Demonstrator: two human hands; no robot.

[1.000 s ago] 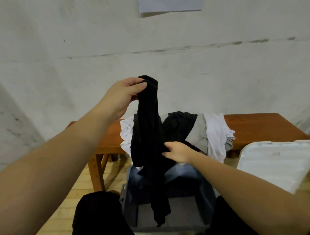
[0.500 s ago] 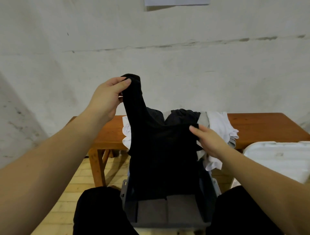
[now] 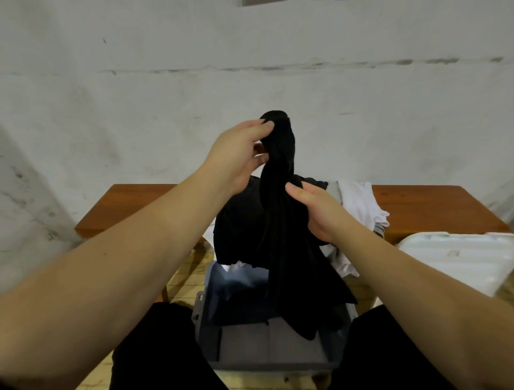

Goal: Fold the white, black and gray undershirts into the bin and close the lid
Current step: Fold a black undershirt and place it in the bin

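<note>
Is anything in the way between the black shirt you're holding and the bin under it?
Nothing visible blocks it. The black undershirt hangs from the left hand and right hand, right over the open bin. Its lid lies off to the right. Gray folded cloth already sits inside, with room above.

text: none legible | labels: none legible | paper on wall (image 3: 292,2): cropped, unreadable

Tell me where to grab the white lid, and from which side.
Likely its near-left rim, from the left with the right hand: the white lid leans tilted beside the bin, that edge bare; its far end runs out of view.
</note>
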